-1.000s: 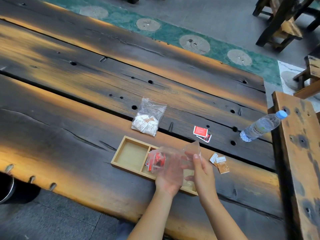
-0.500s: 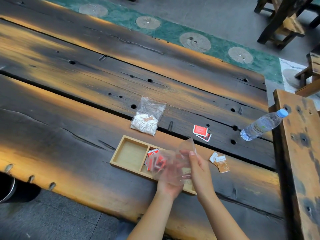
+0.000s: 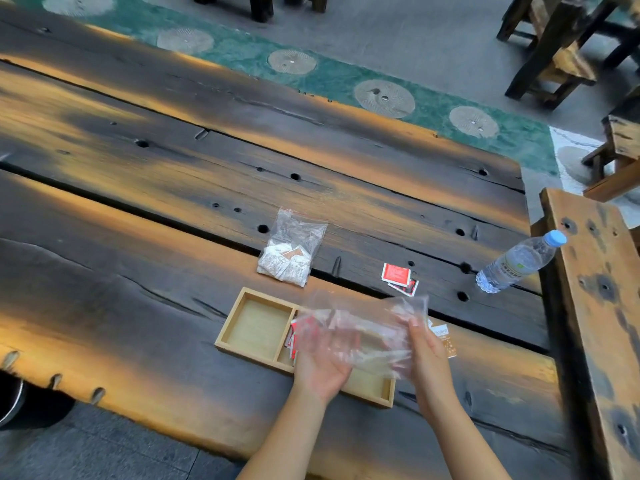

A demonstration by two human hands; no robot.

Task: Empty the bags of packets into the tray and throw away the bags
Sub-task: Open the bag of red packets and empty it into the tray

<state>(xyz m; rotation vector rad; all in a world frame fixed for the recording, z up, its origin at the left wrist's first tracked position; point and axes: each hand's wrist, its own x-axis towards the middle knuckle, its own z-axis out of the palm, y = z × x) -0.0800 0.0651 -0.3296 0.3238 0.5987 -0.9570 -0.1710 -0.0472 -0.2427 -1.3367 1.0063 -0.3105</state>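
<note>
Left hand (image 3: pixel 322 367): palm up under our clear bag (image 3: pixel 360 336), fingers cupping it.
Right hand (image 3: pixel 427 355): pinching the bag's right end.
Bag: crumpled above the wooden tray (image 3: pixel 256 329).
Red packets (image 3: pixel 294 336): in the tray's middle compartment.
Second bag (image 3: pixel 292 252): full of white packets, lying just beyond the tray.

The clear bag (image 3: pixel 360 336) and hands (image 3: pixel 322 368) hide the tray's (image 3: pixel 256 329) middle.
</note>
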